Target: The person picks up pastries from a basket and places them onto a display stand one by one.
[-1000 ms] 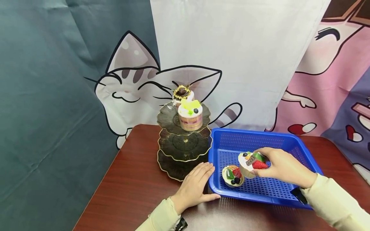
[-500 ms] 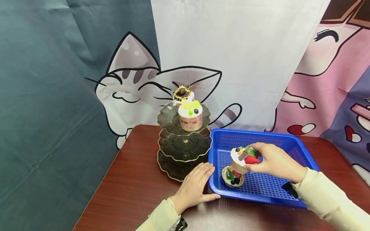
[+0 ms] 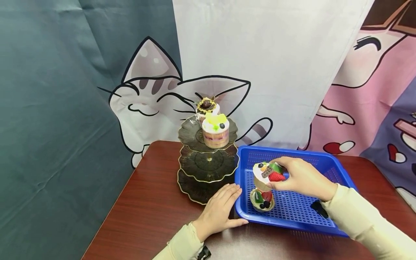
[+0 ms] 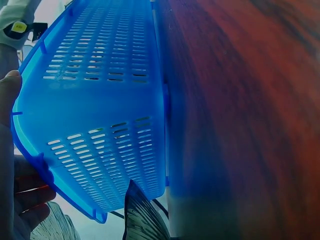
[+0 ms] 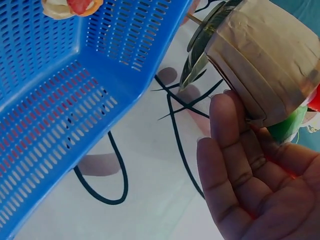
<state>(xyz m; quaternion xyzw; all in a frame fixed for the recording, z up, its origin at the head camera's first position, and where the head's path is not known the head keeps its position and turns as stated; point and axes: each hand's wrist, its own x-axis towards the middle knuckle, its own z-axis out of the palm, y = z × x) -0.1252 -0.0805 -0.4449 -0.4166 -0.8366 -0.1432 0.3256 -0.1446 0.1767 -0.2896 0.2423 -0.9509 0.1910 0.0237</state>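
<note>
My right hand (image 3: 300, 177) pinches a cupcake (image 3: 261, 180) topped with cream, a strawberry, a green fruit slice and a chocolate piece. It hangs over the left part of the blue basket (image 3: 292, 224). In the right wrist view the cupcake's tan wrapper (image 5: 270, 60) shows above my fingers (image 5: 225, 120). Just below it in the head view, a fruit tart (image 3: 261, 206) lies in the basket, partly covered by the cupcake. My left hand (image 3: 218, 211) rests at the basket's near left corner with straight fingers, the thumb along the rim.
Left of the basket stands a three-tier dark cake stand (image 3: 208, 164) with wavy gold edges. Its top tier bears a layered cake cup (image 3: 216, 135) and a chocolate-topped cake (image 3: 205, 105). A printed cloth (image 3: 276, 54) hangs behind the wooden table (image 3: 139, 202).
My right hand has moved left and slightly up in the head view, carrying the cupcake toward the basket's left side. My left hand stays at the corner.
</note>
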